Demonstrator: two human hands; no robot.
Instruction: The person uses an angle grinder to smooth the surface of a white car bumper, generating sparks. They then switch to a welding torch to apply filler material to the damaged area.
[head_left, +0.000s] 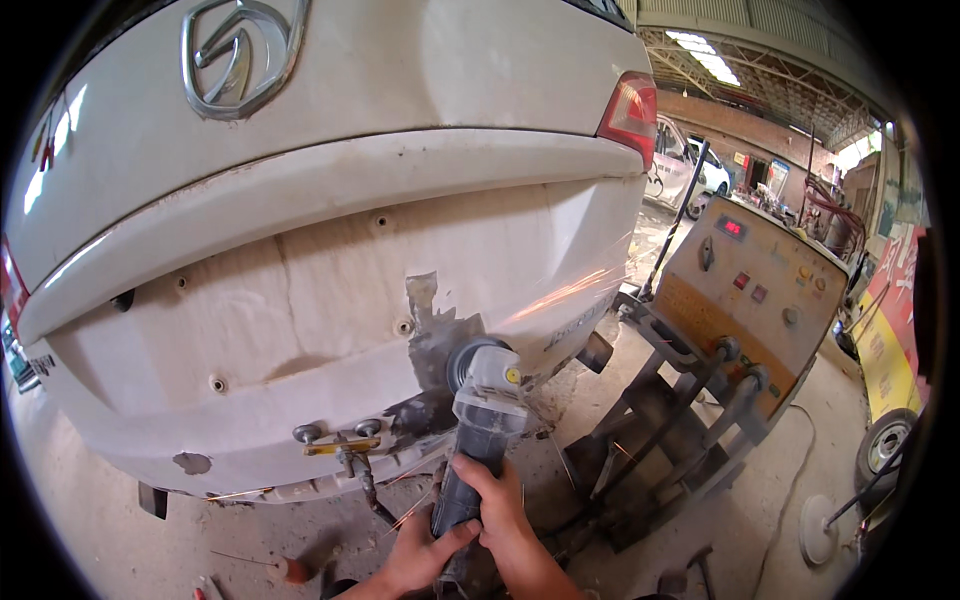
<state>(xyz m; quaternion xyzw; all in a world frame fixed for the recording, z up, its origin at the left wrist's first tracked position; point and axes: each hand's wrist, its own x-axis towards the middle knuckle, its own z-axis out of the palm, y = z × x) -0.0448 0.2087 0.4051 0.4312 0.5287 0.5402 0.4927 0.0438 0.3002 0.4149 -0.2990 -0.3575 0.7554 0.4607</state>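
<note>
Both my hands are wrapped round the dark body of an angle grinder [482, 438]. My right hand [497, 500] grips it higher up, and my left hand [418, 556] closes round its lower end. The spinning disc [460, 362] meets a bare grey metal patch [428, 325] on the white tailgate [270, 290] of a car. Bright sparks [570, 294] fly off to the right. The grinder's head hides part of the disc and of the ground patch. Left of the grinder, a puller with a yellow bar [340, 447] and round pads rests against the lower bodywork.
A control cabinet on a cart [750, 290] stands close on the right, with thick cables hanging from its front. A thin cord [790, 490] runs over the floor. A hammer [703, 572] lies at the bottom right, and a wheel [885, 450] stands farther right.
</note>
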